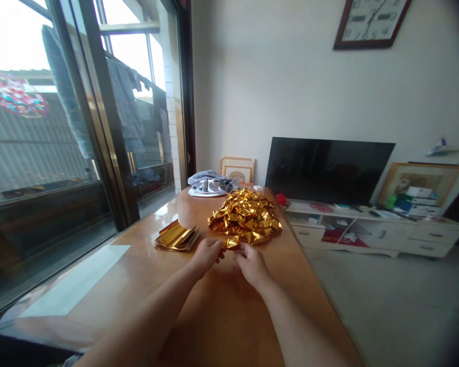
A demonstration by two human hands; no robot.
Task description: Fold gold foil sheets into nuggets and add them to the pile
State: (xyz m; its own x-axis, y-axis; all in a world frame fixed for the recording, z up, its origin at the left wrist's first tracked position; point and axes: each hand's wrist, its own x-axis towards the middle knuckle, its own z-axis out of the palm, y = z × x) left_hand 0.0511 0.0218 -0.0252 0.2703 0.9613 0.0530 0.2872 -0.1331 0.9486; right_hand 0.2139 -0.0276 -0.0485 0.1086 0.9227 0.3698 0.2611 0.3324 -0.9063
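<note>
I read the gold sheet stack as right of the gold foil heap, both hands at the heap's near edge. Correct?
No: the head view shows the gold sheet stack left of the gold foil heap. The left hand and right hand are at the heap's near edge, as you said.

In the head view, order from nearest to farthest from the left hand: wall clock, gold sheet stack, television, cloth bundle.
1. Gold sheet stack: on the table, just left of the left hand.
2. Cloth bundle: table's far end.
3. Television: beyond the table, to the right.
4. Wall clock: high, upper right.
</note>
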